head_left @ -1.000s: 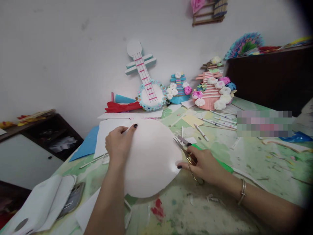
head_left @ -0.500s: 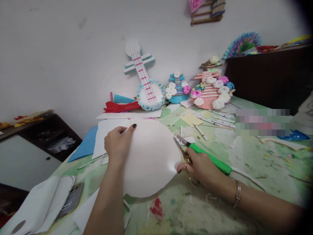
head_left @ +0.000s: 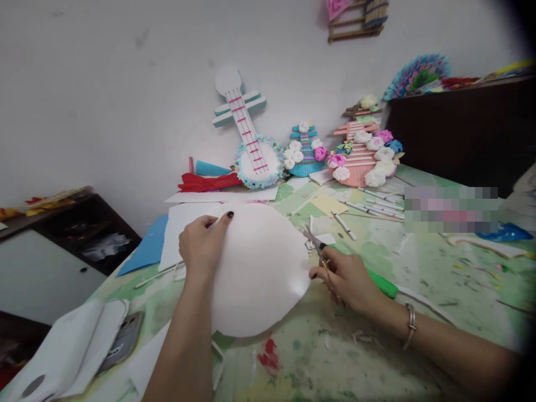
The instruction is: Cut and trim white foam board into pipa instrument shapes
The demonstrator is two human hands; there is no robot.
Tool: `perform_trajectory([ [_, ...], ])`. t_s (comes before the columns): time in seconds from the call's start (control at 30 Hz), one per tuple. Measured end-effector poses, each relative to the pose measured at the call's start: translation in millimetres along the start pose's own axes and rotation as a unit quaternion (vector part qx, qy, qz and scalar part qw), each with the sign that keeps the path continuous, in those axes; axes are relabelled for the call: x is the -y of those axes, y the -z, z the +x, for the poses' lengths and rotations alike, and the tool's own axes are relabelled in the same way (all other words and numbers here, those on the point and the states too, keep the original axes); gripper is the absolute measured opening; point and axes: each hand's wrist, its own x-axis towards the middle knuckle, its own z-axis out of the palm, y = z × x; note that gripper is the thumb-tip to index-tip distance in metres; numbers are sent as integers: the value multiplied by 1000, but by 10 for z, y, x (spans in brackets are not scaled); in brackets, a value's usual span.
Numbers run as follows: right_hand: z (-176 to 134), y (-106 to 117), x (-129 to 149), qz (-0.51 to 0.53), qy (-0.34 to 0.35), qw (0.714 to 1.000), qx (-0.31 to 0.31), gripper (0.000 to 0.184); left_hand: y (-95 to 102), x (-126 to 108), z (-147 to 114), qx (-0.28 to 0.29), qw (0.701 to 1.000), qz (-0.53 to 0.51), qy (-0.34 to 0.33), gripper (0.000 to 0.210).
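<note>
My left hand [head_left: 203, 243] pinches the upper left edge of a rounded white sheet [head_left: 259, 273], thumb on top and fingers behind it. The sheet looks stiff and slightly glossy, and it is tilted above the table. In my right hand [head_left: 347, 276] is a pair of scissors [head_left: 321, 255] with gold-coloured handles. The blades point up and away, close to the sheet's right edge, and look slightly parted; I cannot tell whether they touch it. Behind that hand lies a green-handled tool [head_left: 383, 283], partly hidden by my fingers.
Several marker pens [head_left: 343, 225] and a yellow paper [head_left: 329, 206] lie on the green-patterned table [head_left: 293, 363]. Decorated model instruments, a white lute-like one [head_left: 259, 159] among them, lean on the wall. At the left are a phone [head_left: 123, 340] and a white case [head_left: 67, 352].
My right hand has shifted slightly right, and the scissors have turned and opened a little, now covering more of the green-handled tool. The left hand and sheet have hardly moved.
</note>
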Motion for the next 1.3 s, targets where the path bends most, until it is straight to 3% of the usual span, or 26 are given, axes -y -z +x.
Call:
perform_trajectory([
  [0.2, 14, 56, -10, 52, -3, 998, 24, 34, 1, 28, 28, -13, 1000, -5, 1, 48],
  [0.37, -35, -6, -29, 109, 20, 990, 82, 33, 88, 5, 0, -31, 999, -17, -6, 47],
  [0.5, -54, -20, -33, 154, 50, 980, 116, 34, 266, -59, -106, -122, 990, -52, -41, 43],
  [0.6, -30, 10, -20, 149, 75, 981, 94, 37, 368, -98, -173, -173, 981, -57, -59, 42],
  [0.73, 6, 58, 5, 126, 91, 986, 62, 38, 421, -145, -245, -190, 973, -106, -77, 39],
  [0.93, -16, 107, 101, 118, 112, 985, 65, 31, 444, -214, -357, -200, 963, -152, -98, 35],
  [1.3, -87, 54, 174, 103, 76, 990, 57, 23, 356, -220, -333, -184, 968, -150, -86, 33],
])
